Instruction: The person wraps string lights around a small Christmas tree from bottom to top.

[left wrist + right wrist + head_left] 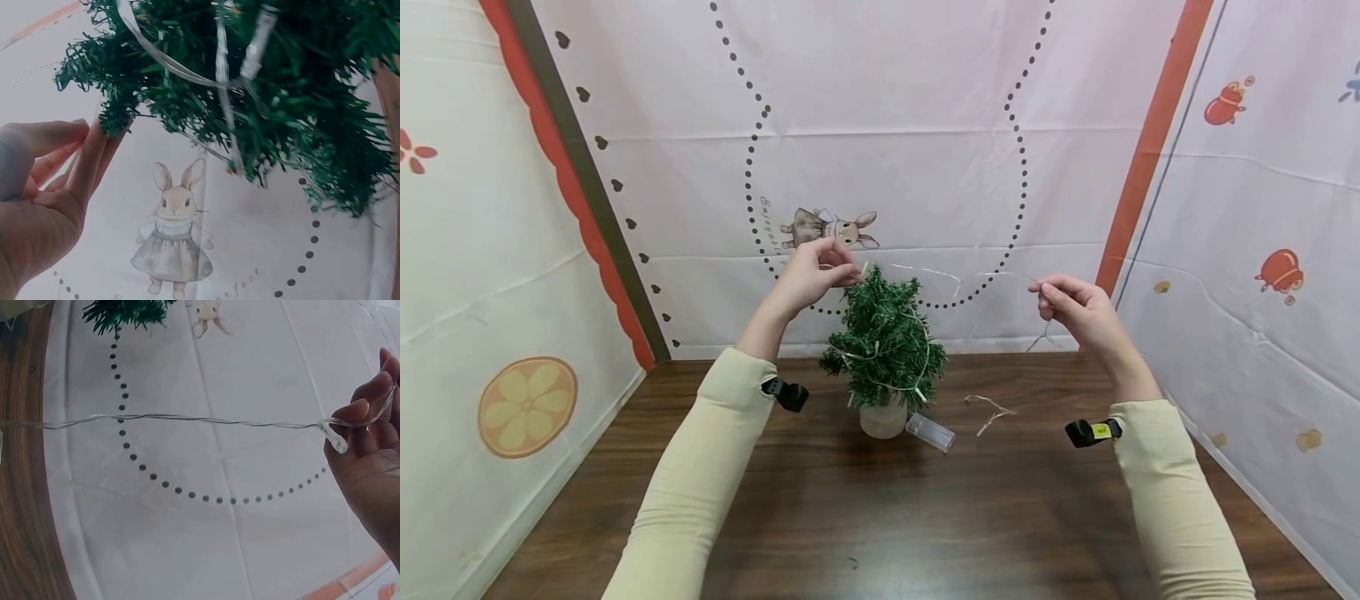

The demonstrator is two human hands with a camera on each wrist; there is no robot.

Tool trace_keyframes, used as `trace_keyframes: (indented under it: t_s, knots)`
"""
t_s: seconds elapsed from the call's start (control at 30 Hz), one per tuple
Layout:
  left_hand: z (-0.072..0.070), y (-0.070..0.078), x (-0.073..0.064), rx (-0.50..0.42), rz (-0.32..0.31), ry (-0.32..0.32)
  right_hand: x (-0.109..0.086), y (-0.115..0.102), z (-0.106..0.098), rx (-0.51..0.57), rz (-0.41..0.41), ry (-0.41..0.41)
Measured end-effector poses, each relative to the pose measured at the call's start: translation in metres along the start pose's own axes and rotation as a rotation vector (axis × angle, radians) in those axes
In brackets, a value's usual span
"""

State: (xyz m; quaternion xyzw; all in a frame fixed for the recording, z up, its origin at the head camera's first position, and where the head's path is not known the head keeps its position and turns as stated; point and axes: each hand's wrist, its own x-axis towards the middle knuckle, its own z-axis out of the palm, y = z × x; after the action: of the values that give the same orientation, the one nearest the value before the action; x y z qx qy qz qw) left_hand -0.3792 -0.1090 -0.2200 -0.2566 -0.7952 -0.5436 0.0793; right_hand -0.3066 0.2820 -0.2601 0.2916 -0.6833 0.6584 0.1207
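A small artificial Christmas tree [883, 333] stands upright in a pale round pot [883, 418]. String lights [212, 421] on thin clear wire wind around its branches. At the treetop, my left hand [818, 271] pinches the wire between thumb and fingers; in the left wrist view the fingertips touch the foliage [117, 115]. Out to the right, my right hand [1078, 308] pinches the same wire, which stretches across between both hands. A tiny clear bulb [337, 442] sits by the right thumb, and more wire trails below that hand.
A clear battery box [931, 433] lies on the brown wooden table [925, 517] beside the pot. Further right shows a loose piece of the light wire [996, 408]. Printed cloth walls [887, 92] enclose the back and sides. A small dark scrap [853, 563] lies near the front.
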Motion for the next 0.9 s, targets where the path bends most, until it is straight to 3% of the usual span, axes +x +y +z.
trace_keyframes:
  t_s: [0.23, 0.63, 0.73, 0.9]
  knots:
    - [-0.001, -0.009, -0.006, 0.061, 0.054, 0.046, 0.001, -0.005, 0.01, 0.014, -0.044, -0.03]
    - [-0.002, -0.043, -0.016, -0.061, 0.161, 0.203, 0.005, 0.001, 0.024, -0.045, -0.071, -0.15]
    - [-0.002, -0.045, -0.018, -0.106, 0.195, 0.193, 0.005, 0.002, 0.026, -0.055, -0.078, -0.165]
    - [-0.002, -0.032, -0.032, -0.163, 0.242, 0.124, 0.003, 0.004, 0.027, -0.037, -0.091, -0.185]
